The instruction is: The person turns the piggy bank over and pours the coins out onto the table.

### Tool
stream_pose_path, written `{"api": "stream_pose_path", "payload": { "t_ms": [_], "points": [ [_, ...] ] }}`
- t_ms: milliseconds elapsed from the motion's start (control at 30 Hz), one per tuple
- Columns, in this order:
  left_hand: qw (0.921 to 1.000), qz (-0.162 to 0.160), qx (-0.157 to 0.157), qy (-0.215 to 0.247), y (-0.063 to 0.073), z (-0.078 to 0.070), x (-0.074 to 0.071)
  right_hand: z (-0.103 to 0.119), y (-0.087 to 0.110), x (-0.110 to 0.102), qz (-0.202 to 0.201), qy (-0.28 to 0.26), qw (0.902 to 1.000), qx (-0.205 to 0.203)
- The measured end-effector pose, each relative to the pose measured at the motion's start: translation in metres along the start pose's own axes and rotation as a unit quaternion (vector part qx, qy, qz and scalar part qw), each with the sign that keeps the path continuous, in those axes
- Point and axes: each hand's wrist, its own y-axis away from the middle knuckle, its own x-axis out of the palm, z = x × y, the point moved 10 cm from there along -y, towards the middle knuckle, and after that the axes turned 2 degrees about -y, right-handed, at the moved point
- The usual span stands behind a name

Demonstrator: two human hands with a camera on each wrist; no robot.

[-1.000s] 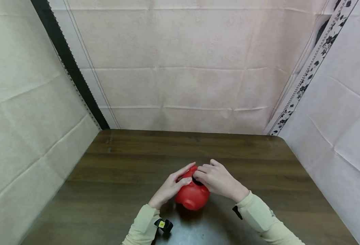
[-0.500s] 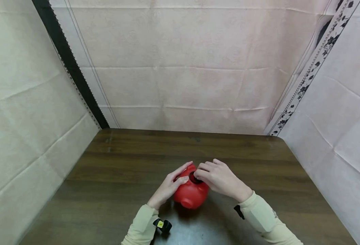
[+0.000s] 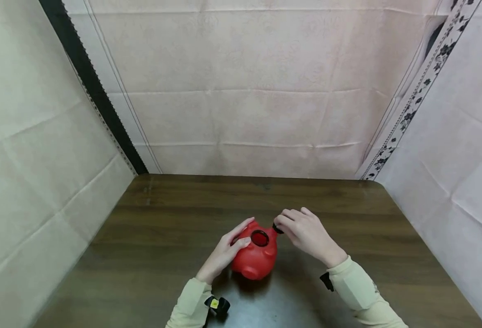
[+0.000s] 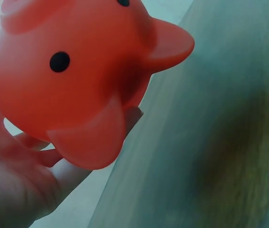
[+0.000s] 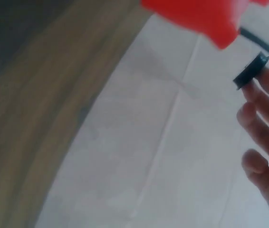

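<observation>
A red piggy bank (image 3: 255,255) lies belly-up on the dark wooden table (image 3: 175,218), its round bottom hole (image 3: 259,238) uncovered. My left hand (image 3: 228,248) holds it from the left side, fingers against the body; the left wrist view shows the pig's face (image 4: 68,71) with black eyes resting in my palm (image 4: 20,190). My right hand (image 3: 302,232) is just right of the hole and pinches a small black round plug (image 3: 277,228). The plug (image 5: 251,71) sits at my fingertips in the right wrist view, a little off the red body (image 5: 206,16).
Pale cloth panels wall the table on the left, back and right. A dark strip runs up the back left corner (image 3: 89,86), a floral band up the right one (image 3: 413,105). Both wrists wear black camera straps (image 3: 218,304).
My right hand has pulled the black plug out of the pig's bottom hole and moved it up and to the right. The left hand still steadies the pig.
</observation>
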Motion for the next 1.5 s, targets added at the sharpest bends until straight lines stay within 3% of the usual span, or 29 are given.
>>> {"api": "stream_pose_path", "payload": {
  "t_ms": [133,333,500,667,933,1067,1133,1233,1367,1500],
  "points": [
    [0.9997,-0.018,-0.006,0.012,0.006,0.006,-0.006,-0.020,0.011,0.013,0.022,-0.018,0.9977,0.061],
    [0.9987,-0.038,-0.006,0.033,0.009,0.011,-0.015,-0.045,0.031,0.047,0.079,-0.032,0.9854,0.147],
    [0.9991,-0.031,-0.006,0.030,0.006,0.011,-0.016,-0.053,0.049,0.084,0.151,-0.032,0.9768,0.148],
    [0.9994,-0.026,-0.012,0.021,0.005,0.011,-0.015,-0.052,0.057,0.100,0.186,-0.054,0.9712,0.138],
    [0.9994,-0.024,-0.012,0.022,0.005,0.010,-0.013,-0.055,0.060,0.099,0.199,-0.061,0.9641,0.165],
    [0.9992,-0.034,-0.004,0.021,0.005,0.008,-0.014,-0.060,0.052,0.078,0.132,-0.118,0.9618,0.209],
    [0.9986,-0.050,-0.002,0.019,0.006,0.007,-0.016,-0.060,0.045,0.063,0.086,-0.182,0.9509,0.235],
    [0.9966,-0.081,0.000,0.018,0.007,0.005,-0.020,-0.046,0.034,0.048,0.045,-0.282,0.9250,0.251],
    [0.9952,-0.091,0.020,0.031,0.007,-0.001,-0.019,-0.015,0.027,0.057,0.089,-0.365,0.8888,0.263],
    [0.9958,-0.067,0.044,0.044,0.007,-0.010,-0.012,0.004,0.026,0.072,0.121,-0.419,0.8515,0.291]
  ]
}}
